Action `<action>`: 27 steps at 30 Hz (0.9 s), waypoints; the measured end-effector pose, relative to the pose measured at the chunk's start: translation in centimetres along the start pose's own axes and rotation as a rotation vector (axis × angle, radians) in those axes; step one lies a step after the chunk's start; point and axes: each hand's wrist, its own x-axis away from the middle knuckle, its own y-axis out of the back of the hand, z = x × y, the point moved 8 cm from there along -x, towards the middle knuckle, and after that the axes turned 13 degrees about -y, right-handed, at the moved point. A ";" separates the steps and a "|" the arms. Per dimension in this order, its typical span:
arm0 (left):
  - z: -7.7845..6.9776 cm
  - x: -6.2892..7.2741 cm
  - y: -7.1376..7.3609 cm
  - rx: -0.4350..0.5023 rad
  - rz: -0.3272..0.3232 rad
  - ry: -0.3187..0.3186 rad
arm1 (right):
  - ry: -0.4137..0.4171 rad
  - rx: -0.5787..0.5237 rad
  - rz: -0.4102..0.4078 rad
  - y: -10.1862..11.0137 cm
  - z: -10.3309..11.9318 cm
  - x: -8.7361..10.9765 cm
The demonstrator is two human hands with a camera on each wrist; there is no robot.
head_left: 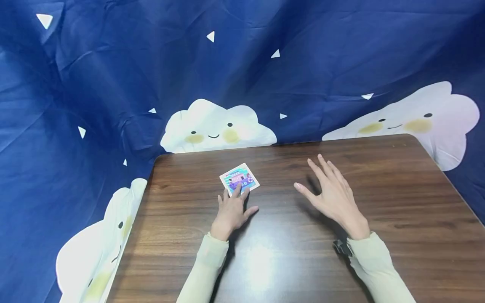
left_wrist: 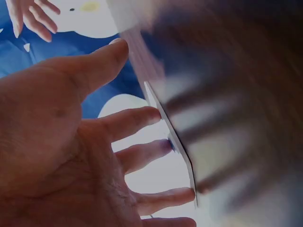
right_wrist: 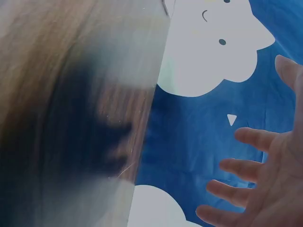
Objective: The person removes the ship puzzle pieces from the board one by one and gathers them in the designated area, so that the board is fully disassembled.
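Note:
A flat square card (head_left: 239, 178) with a white border and a colourful pink, teal and purple print lies toward the far left of the table. My left hand (head_left: 231, 210) reaches onto its near edge, fingers spread and fingertips on the card. From the side, the left wrist view shows the thin card (left_wrist: 177, 142) lying on the tabletop with the fingertips at its surface and the thumb held away. Off to the right, my right hand (head_left: 335, 195) hovers above the table with fingers spread and nothing in it. Its palm and fingers (right_wrist: 236, 166) show empty in the right wrist view.
The dark brown wooden table (head_left: 303, 261) has rounded far corners and a bright glare spot near the front. Behind and left of it hangs a blue cloth (head_left: 242, 75) with white clouds and small triangles. A small dark object (head_left: 342, 247) sits at the right cuff.

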 end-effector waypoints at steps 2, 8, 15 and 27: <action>-0.4 -0.2 0.0 0.006 0.007 -0.009 | -0.005 -0.006 0.003 -0.1 0.2 -0.2; -1.9 -0.7 -0.1 -0.004 0.042 -0.030 | 0.000 -0.032 0.002 -0.2 1.1 -1.1; -4.6 -0.9 -1.2 -0.042 0.090 -0.082 | 0.009 -0.028 0.027 -0.7 1.7 -1.4; -7.0 -0.5 -2.0 -0.026 0.119 -0.179 | 0.116 -0.079 0.001 -1.7 2.4 -2.3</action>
